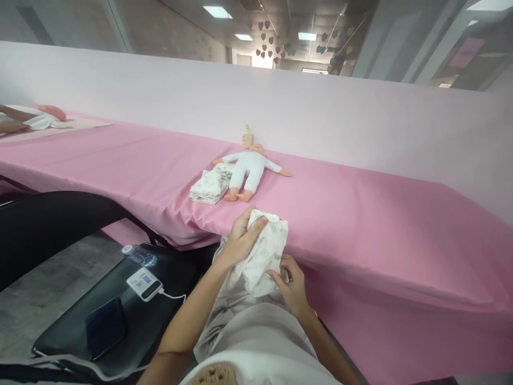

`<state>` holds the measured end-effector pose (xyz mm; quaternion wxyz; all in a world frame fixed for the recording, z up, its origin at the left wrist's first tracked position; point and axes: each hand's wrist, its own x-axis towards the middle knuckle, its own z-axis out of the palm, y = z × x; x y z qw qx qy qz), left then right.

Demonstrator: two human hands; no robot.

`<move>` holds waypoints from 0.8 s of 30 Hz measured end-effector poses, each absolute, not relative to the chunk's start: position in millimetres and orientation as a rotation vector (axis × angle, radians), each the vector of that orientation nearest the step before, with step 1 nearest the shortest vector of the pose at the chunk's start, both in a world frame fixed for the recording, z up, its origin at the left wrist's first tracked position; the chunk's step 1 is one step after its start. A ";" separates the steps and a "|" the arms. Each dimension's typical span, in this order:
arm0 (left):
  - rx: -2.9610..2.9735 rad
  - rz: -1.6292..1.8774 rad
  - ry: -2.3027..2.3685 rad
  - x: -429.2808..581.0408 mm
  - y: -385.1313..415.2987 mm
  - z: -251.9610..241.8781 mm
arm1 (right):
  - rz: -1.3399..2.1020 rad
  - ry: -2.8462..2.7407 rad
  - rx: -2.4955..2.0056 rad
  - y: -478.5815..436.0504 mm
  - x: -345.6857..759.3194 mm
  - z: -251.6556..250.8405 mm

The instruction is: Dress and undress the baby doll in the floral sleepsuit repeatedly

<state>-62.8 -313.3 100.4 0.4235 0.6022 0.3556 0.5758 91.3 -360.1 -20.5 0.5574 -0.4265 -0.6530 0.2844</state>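
Over my lap, in front of the table edge, I hold a white printed cloth garment (265, 251), partly folded, with small green and dark motifs. My left hand (242, 238) grips its upper left side, thumb on top. Lower down, my right hand (292, 283) pinches its right edge between thumb and fingers. Beyond my hands a baby doll (248, 168) in a white suit lies on its back on the pink-covered table (328, 203), arms spread. A stack of folded printed cloths (209, 187) lies at the doll's left side in view, close to its legs.
Behind the doll's head stands a small cream bottle (247, 137) against the white wall (192, 96). On the black chair (76, 305) at my left lie a plastic bottle (139, 255), a cabled white device (145, 284) and a phone (106, 327). Another person's arm (14, 113) reaches toward a second doll (52, 112).
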 end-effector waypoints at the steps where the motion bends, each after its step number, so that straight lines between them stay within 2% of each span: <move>1: 1.509 1.455 0.891 -62.9 -313.1 100.4 | 0.617 -1.532 -0.973 -360.6 89.8 -21.9; 7: 1.530 1.483 0.891 -60.9 -312.6 99.9 | 0.508 -1.437 -0.935 -369.4 84.3 -34.3; 12: 1.558 1.489 0.894 -58.0 -314.5 99.5 | 0.775 -1.328 -0.977 -367.8 87.4 -30.1; 17: 1.642 1.500 1.014 -65.5 -316.8 103.1 | 0.948 -1.466 -1.142 -361.9 106.7 -19.2; 20: 1.682 1.502 1.128 -78.2 -319.3 104.2 | 0.776 -1.504 -1.233 -363.8 134.6 4.4; 24: 1.617 1.408 1.095 -94.2 -332.2 96.5 | 0.253 -1.815 -1.258 -383.0 176.0 52.0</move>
